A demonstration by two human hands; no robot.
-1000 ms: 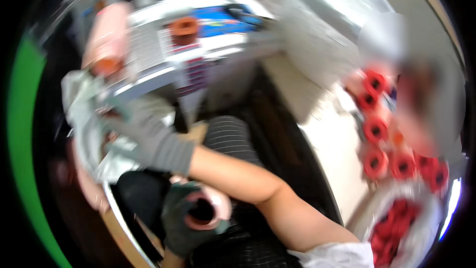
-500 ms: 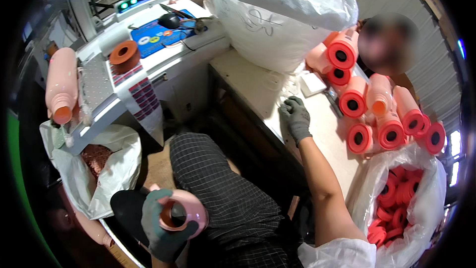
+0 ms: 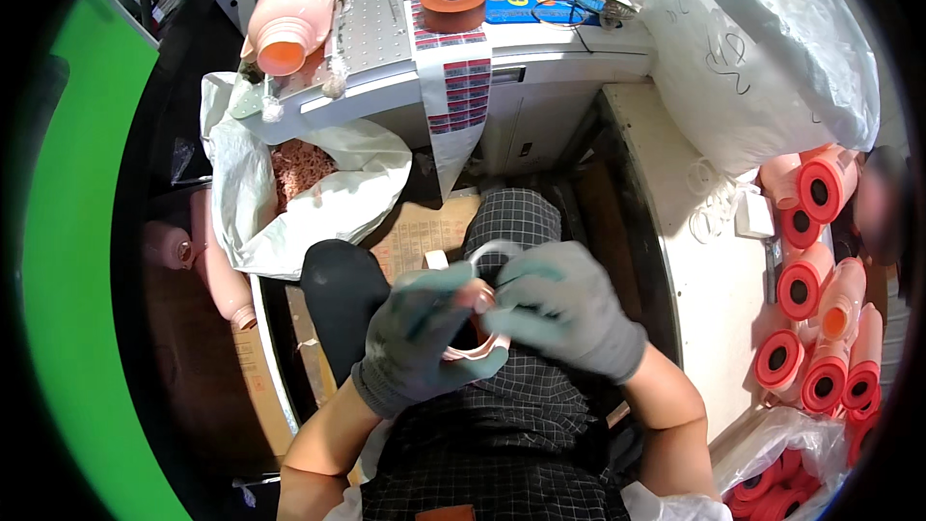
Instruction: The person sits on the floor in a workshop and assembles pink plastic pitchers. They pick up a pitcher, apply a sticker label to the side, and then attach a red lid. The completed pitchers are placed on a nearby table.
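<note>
In my lap, my left hand (image 3: pixel 420 333), in a grey-green work glove, is closed around a pink bottle (image 3: pixel 473 352), its open mouth facing up and its body mostly hidden. My right hand (image 3: pixel 574 309), in the same kind of glove, is at the bottle's mouth with its fingers bent and slightly blurred. A thin white ring (image 3: pixel 497 248) sticks out beyond my right fingers, which appear to pinch it. More white rings (image 3: pixel 709 212) lie on the cream bench to the right, beside a small white box (image 3: pixel 754 212).
Pink bottles with red caps (image 3: pixel 805 282) lie piled at the right, above a clear bag of red caps (image 3: pixel 772 482). A large white sack (image 3: pixel 762 48) stands on the bench. Ahead, a machine table bears a pink bottle (image 3: pixel 294 10) and a brown tape roll (image 3: pixel 453 6). Below hangs a white bag (image 3: pixel 260 203) of pink scraps.
My right hand has come from the bench to the bottle, with a white ring now at its fingers. My left hand has brought the bottle up to the middle. The view has turned left.
</note>
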